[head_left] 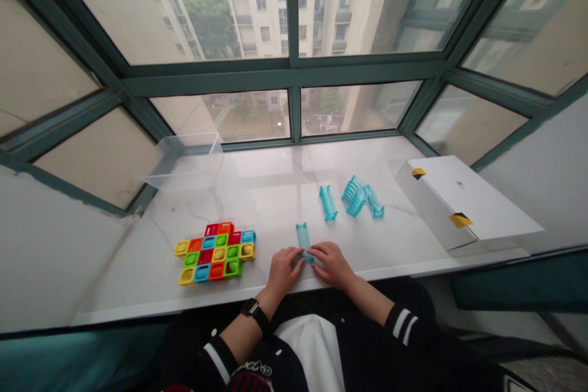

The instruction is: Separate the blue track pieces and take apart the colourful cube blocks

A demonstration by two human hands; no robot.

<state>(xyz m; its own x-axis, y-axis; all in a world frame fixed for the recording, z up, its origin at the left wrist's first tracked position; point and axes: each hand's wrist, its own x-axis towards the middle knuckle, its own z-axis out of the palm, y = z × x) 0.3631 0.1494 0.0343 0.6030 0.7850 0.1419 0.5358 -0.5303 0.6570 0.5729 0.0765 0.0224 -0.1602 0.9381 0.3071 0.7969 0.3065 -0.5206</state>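
Note:
A clear blue plastic track piece (302, 234) lies on the white counter near its front edge, its long side pointing away from me. My left hand (285, 266) closes on its left side, and my right hand (329, 262) on its right side, fingertips almost meeting over it. The near part of the piece is partly hidden by the fingers. Beyond my right hand lies another straight clear blue track piece (327, 203), apart from the rest. Farther right, curved clear blue track pieces (354, 196) sit against a straight clear blue piece (375, 202).
Several colourful square blocks (218, 253) stand joined in a flat cluster to the left. A clear plastic bin (184, 165) is at the back left by the window. At the right rests a white box (473, 196) with yellow-and-black tape. The white counter (257, 177) ends at the window frame.

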